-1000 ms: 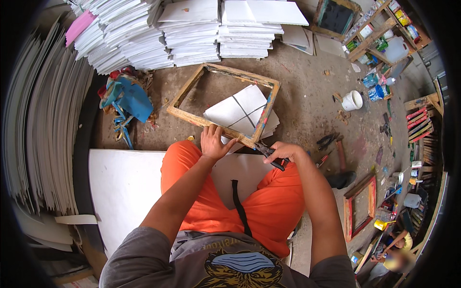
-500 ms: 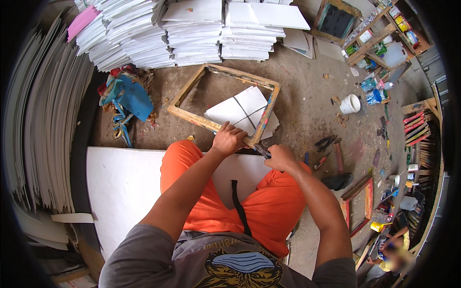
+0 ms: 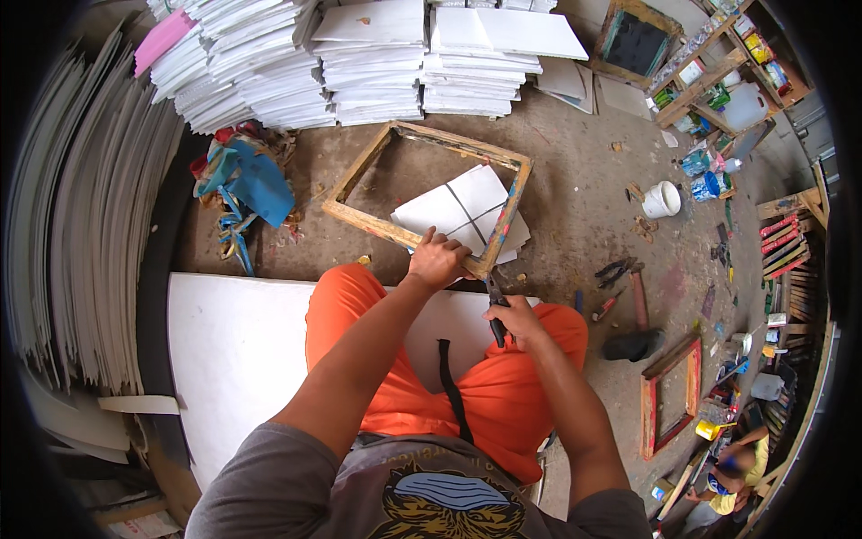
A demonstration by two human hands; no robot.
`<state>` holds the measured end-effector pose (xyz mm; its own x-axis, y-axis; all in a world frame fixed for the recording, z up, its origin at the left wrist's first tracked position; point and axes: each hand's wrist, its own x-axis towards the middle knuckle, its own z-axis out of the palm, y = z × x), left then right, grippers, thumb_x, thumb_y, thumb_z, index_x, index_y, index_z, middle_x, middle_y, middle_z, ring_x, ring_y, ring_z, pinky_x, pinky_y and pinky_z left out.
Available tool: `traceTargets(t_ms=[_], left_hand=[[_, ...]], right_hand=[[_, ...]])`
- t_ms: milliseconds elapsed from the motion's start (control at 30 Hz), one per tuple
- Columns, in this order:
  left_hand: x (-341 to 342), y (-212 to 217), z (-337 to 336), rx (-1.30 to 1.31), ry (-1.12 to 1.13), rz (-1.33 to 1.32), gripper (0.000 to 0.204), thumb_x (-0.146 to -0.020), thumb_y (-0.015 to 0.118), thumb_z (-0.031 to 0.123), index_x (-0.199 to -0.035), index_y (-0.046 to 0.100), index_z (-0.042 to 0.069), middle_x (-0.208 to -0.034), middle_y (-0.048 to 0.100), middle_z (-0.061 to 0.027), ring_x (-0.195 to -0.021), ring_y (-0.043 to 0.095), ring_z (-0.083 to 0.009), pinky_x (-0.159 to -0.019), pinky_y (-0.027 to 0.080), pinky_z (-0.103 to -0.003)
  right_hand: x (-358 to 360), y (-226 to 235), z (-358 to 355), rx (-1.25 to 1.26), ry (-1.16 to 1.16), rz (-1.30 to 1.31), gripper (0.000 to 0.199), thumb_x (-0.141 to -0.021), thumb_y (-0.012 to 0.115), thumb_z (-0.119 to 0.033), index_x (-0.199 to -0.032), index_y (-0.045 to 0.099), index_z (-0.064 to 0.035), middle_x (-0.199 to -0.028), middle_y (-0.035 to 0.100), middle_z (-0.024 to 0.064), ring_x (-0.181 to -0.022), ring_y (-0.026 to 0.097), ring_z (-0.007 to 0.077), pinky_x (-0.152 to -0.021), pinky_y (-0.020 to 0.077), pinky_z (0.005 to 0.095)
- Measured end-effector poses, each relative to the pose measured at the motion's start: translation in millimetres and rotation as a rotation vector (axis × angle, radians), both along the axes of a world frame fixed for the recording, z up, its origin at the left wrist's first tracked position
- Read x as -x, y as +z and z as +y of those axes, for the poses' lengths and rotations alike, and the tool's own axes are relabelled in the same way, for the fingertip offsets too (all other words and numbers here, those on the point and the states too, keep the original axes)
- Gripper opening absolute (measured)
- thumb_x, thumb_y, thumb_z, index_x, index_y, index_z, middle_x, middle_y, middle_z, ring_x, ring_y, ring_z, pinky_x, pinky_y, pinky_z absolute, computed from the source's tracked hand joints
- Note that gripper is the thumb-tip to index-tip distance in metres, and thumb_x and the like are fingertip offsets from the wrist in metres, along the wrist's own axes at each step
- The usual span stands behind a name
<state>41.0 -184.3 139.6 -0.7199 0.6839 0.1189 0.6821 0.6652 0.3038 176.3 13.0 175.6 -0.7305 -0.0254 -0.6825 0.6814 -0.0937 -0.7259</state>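
A rectangular wooden frame (image 3: 370, 162) lies on the dirt floor in front of my knees, with white sheets (image 3: 452, 208) under its right half. My left hand (image 3: 437, 259) grips the frame's near rail close to its right corner. My right hand (image 3: 514, 321) holds dark-handled pliers (image 3: 496, 301) whose jaws point up at that same corner. I sit in orange trousers on a large white board (image 3: 235, 346).
Stacks of white sheets (image 3: 377, 58) line the back, and boards lean at the left. A blue cloth pile (image 3: 247, 184) lies left of the frame. Right of me are a white cup (image 3: 663, 198), a hammer (image 3: 636, 319), loose pliers, a red frame (image 3: 671, 395), shelves, and a crouching person (image 3: 732, 467).
My left hand has moved from open on my knee to gripping the frame's near rail. My right hand has brought the pliers forward to the frame's corner.
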Motion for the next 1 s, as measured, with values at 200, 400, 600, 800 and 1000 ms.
traceTargets(t_ms=[200,400,600,800,1000], left_hand=[[1.0,-3.7,7.7,-0.016,0.044,-0.012,0.047,-0.073,0.079,0.053,-0.107,0.076,0.021,-0.106,0.074,0.0,-0.108,0.065,-0.0249,-0.11,0.042,-0.047],[1.8,-1.8,10.3,-0.022,0.056,-0.059,0.045,-0.072,0.08,0.051,-0.104,0.076,0.021,-0.102,0.074,0.0003,-0.102,0.065,-0.0244,-0.1,0.048,-0.04],[-4.9,-17.9,23.3,0.223,-0.044,-0.057,0.039,-0.075,0.08,0.046,-0.099,0.074,0.015,-0.1,0.072,-0.0034,-0.104,0.065,-0.0262,-0.094,0.05,-0.038],[-13.4,-34.8,29.6,0.28,-0.055,-0.036,0.035,-0.079,0.078,0.045,-0.097,0.074,0.015,-0.103,0.07,-0.0034,-0.105,0.064,-0.0281,-0.091,0.053,-0.04],[5.9,7.0,17.9,0.144,-0.016,-0.117,0.049,-0.073,0.079,0.057,-0.107,0.077,0.022,-0.104,0.074,0.0005,-0.102,0.067,-0.0247,-0.084,0.057,-0.04]], right_hand=[[2.2,-8.1,-10.6,0.081,-0.143,-0.019,0.012,-0.081,0.072,-0.01,-0.081,0.062,-0.0029,-0.066,0.059,0.0047,-0.051,0.06,0.0172,-0.042,0.0479,0.0304],[3.9,-11.4,-14.0,0.219,-0.241,-0.098,0.014,-0.082,0.069,-0.015,-0.08,0.062,-0.0031,-0.062,0.059,0.0082,-0.049,0.059,0.0205,-0.045,0.05,0.0343],[59.6,50.5,8.4,0.474,-0.47,0.173,0.017,-0.082,0.065,-0.022,-0.08,0.057,-0.0073,-0.058,0.056,0.0093,-0.047,0.054,0.0219,-0.049,0.0487,0.0378],[110.7,154.1,65.7,0.025,-0.231,0.379,0.033,-0.098,0.066,-0.038,-0.097,0.063,-0.0046,-0.071,0.066,0.0084,-0.058,0.065,0.0168,-0.054,0.0539,0.0307],[34.2,29.4,56.9,0.148,-0.187,0.105,0.057,-0.103,0.051,-0.053,-0.126,0.064,-0.0022,-0.095,0.073,0.0106,-0.07,0.069,0.0182,-0.06,0.0564,0.0323]])
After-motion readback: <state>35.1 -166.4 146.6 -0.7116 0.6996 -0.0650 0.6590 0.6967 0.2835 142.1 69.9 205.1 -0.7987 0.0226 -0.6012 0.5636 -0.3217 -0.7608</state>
